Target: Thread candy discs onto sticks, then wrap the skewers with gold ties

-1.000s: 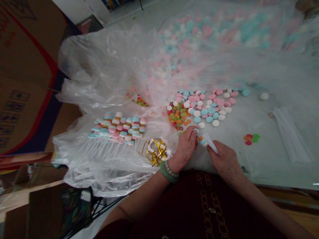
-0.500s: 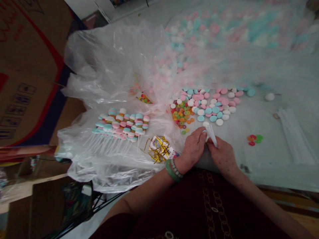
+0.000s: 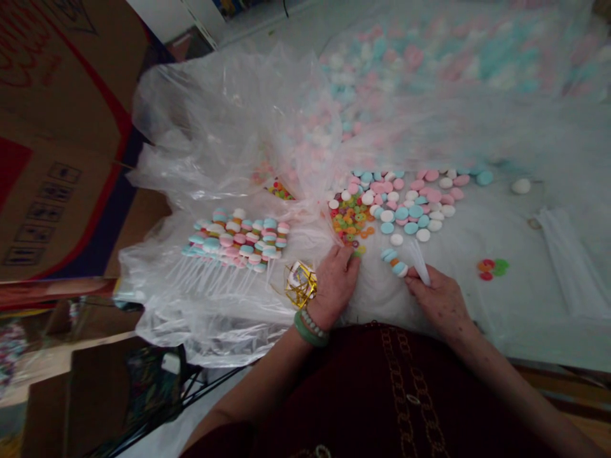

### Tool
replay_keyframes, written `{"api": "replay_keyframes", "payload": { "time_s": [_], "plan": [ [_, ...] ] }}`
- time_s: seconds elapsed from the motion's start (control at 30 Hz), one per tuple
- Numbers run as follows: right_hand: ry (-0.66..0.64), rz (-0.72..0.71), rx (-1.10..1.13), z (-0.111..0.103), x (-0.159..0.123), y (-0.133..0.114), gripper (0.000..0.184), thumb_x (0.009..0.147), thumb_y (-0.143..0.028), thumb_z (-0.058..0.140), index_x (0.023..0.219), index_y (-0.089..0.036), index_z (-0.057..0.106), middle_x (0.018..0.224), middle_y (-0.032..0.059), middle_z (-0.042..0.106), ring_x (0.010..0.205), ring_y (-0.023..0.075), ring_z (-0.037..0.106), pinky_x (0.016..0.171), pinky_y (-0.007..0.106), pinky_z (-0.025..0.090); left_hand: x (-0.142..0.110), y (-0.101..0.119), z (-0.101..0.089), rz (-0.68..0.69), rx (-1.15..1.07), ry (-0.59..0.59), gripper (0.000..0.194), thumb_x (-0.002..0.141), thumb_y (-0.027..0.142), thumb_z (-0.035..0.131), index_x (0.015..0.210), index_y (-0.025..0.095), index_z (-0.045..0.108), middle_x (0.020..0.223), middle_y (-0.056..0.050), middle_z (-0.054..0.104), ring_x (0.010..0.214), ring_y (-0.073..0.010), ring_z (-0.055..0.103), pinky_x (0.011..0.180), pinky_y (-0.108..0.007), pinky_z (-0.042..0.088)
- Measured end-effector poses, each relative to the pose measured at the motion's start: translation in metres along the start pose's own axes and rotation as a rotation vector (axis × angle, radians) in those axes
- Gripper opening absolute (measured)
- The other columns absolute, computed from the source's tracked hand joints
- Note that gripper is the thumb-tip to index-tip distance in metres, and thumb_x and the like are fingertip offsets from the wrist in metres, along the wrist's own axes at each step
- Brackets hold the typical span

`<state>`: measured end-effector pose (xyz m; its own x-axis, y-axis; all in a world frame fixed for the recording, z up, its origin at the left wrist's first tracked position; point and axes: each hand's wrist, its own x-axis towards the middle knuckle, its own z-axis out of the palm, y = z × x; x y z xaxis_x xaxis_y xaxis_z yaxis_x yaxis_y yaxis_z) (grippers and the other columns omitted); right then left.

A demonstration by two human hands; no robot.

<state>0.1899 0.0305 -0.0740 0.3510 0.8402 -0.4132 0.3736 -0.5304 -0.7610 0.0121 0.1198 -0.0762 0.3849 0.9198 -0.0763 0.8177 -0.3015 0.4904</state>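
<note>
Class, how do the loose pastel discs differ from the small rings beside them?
The pastel discs are larger than the small rings. The discs are pink, blue and white; the rings mainly green, orange and red. The discs also spread wider than the rings. Both lie loose.

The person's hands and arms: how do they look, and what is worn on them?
The left hand and right hand wear no gloves; both forearms are bare. The left wrist carries a green bangle and, nearer the hand, a bracelet of pale round beads; nothing shows on the right wrist.
</note>
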Motion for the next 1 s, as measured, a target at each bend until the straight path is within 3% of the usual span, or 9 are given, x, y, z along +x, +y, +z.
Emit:
{"api": "replay_keyframes", "payload": {
  "time_s": [0.23,0.47,0.63,0.7,0.9,1.0],
  "plan": [
    [-0.001,-0.038,-0.003,0.002,0.001,0.003,0.025,0.077,-0.036,0.048,0.081,-0.021,0.067,0.061,-0.0008,0.061,0.057,0.0174,0.054,0.056,0.027,0.039,0.012,0.016,0.002,0.037,0.162,-0.083,0.023,0.091,0.031,0.041,0.104,0.020,0.056,0.103,-0.010,0.058,0.085,-0.0203,0.054,0.072,-0.029,0.040],
    [-0.010,-0.089,-0.043,0.005,0.002,0.004,0.023,0.078,-0.035,0.047,0.075,-0.021,0.065,0.059,-0.0010,0.059,0.057,0.0169,0.053,0.055,0.026,0.038,0.019,0.020,0.000,0.107,0.172,-0.157,0.016,0.088,0.021,0.042,0.090,0.018,0.058,0.095,-0.009,0.057,0.084,-0.0202,0.053,0.072,-0.028,0.039],
    [-0.057,-0.112,-0.083,0.007,0.001,0.000,0.024,0.079,-0.034,0.045,0.075,-0.021,0.065,0.067,0.0011,0.063,0.065,0.0183,0.056,0.059,0.026,0.039,0.023,0.019,0.004,-0.015,-0.228,-0.030,0.005,0.079,0.017,0.053,0.075,0.019,0.056,0.079,-0.005,0.054,0.076,-0.0178,0.051,0.070,-0.026,0.038],
    [-0.052,-0.106,-0.086,0.007,0.000,-0.001,0.025,0.079,-0.035,0.045,0.074,-0.021,0.064,0.066,0.0014,0.062,0.064,0.0185,0.056,0.059,0.027,0.039,0.025,0.018,0.005,-0.079,-0.378,-0.003,0.010,0.076,0.017,0.055,0.067,0.019,0.053,0.068,-0.001,0.050,0.068,-0.0148,0.049,0.064,-0.024,0.038],
    [-0.069,-0.150,-0.033,0.006,-0.003,0.003,0.026,0.080,-0.034,0.045,0.080,-0.021,0.067,0.070,0.0007,0.064,0.067,0.0181,0.057,0.063,0.028,0.041,0.028,0.017,0.004,-0.460,-1.057,-0.337,0.017,0.075,0.032,0.056,0.067,0.017,0.050,0.051,0.005,0.047,0.036,-0.0071,0.040,0.035,-0.019,0.028],
    [-0.085,-0.175,-0.035,0.006,-0.003,0.004,0.027,0.081,-0.034,0.044,0.083,-0.021,0.067,0.074,0.0015,0.066,0.070,0.0189,0.058,0.066,0.029,0.042,0.028,0.017,0.004,-0.498,-1.187,-0.389,0.018,0.071,0.031,0.061,0.067,0.016,0.052,0.050,0.005,0.050,0.034,-0.0066,0.043,0.033,-0.018,0.031]
  ]
}}
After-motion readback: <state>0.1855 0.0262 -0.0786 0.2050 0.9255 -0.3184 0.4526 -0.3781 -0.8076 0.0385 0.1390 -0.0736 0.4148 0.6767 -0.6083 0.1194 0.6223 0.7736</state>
